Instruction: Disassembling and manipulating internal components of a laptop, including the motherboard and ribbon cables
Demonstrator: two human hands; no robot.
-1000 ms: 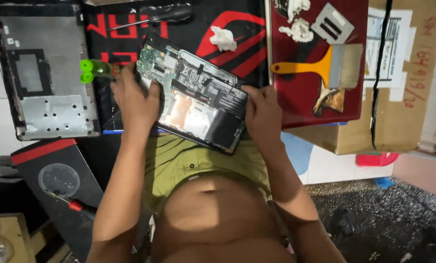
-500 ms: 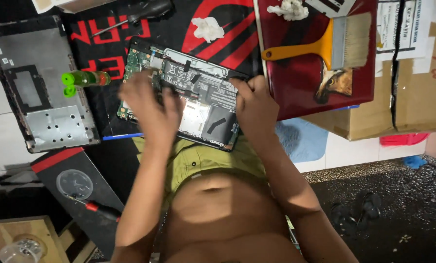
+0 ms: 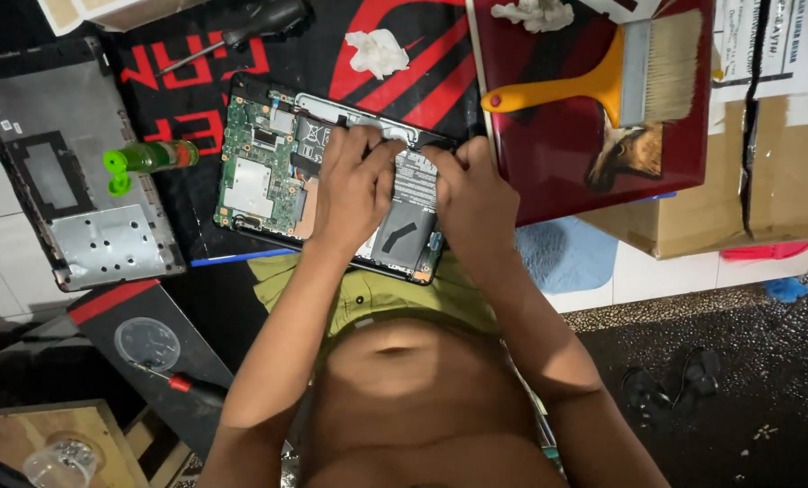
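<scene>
Already opened, the laptop [image 3: 331, 194] lies with its green circuit board [image 3: 255, 163] bared.
Both hands, left hand [image 3: 354, 185] and right hand [image 3: 471, 194], are pressed flat onto its insides, nothing gripped; the removed cover [image 3: 70, 172] is set aside.

Warm, uneven light; dark corners at left; sharp focus, slight edge distortion.

black-and-red mat [image 3: 422, 81], opened laptop base [image 3: 268, 172], green bottle [image 3: 151, 156], screwdriver [image 3: 241, 32], crumpled tissue [image 3: 377, 50]

A yellow-handled brush [image 3: 602, 77] is laid on a dark red tray [image 3: 548, 172]. A green bottle [image 3: 148, 158] is seen beside a grey laptop cover [image 3: 70, 172]; crumpled tissue [image 3: 377, 51] is left on the mat [image 3: 422, 90].
</scene>
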